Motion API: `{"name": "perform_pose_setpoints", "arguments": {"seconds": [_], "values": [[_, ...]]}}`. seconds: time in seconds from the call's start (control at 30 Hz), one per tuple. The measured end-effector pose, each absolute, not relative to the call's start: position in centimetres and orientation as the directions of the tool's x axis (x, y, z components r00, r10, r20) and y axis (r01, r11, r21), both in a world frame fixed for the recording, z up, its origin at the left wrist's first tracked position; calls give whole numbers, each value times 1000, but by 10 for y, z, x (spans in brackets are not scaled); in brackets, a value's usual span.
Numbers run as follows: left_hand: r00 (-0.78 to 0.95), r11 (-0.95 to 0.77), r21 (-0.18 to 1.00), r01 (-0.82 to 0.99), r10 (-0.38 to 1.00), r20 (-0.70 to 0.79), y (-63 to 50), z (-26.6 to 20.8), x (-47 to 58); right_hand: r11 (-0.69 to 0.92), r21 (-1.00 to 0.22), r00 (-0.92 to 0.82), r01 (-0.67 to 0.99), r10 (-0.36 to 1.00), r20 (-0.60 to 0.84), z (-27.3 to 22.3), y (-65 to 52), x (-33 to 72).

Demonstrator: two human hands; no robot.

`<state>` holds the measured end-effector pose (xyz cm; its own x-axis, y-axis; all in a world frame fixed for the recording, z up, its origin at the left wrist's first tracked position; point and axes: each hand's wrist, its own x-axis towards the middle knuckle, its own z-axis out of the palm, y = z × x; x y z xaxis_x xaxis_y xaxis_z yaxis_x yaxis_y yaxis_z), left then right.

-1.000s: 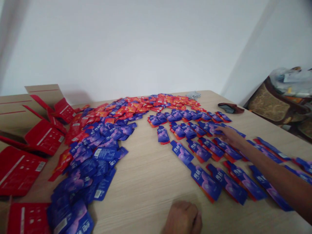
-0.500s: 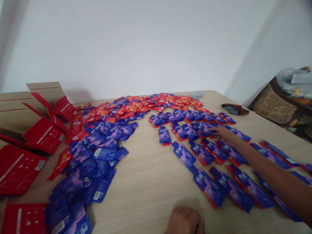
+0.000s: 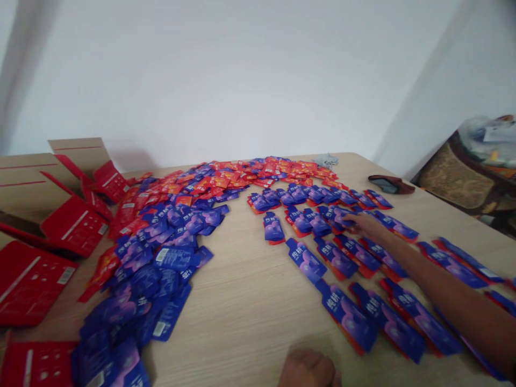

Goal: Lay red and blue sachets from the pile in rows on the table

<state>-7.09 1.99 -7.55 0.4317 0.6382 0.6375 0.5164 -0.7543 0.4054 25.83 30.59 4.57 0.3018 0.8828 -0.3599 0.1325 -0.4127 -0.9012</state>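
Observation:
My right hand (image 3: 365,226) reaches over the rows on the right side. Its fingers are closed at the right edge of a blue pouch (image 3: 337,216) with purple round fruit pictures and white characters. Around it, more blue pouches lie in rows, many with an orange-red pouch under them, such as the blue pouch (image 3: 306,260) nearer to me. My left hand (image 3: 309,370) rests as a fist at the table's near edge, cut off by the frame's bottom. Nothing sticks out of it.
A loose heap of blue pouches (image 3: 161,279) runs along the left, joining a heap of red-orange pouches (image 3: 226,177) at the back. Open red cartons (image 3: 36,279) stand at far left. A dark cloth item (image 3: 391,184) lies at the table's right edge, beside a patterned chair (image 3: 451,172).
My right hand stays at the same pouch, its fingers shifting only slightly. The view has tilted a little, so the table's things sit slightly lower. My left fist has barely moved.

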Motion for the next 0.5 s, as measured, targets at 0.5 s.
{"name": "perform_pose_setpoints", "arguments": {"seconds": [0.5], "values": [[420, -720, 399, 569, 671, 611, 13, -96, -61, -422, -710, 451, 564, 877, -164, 28, 311, 266]]}}
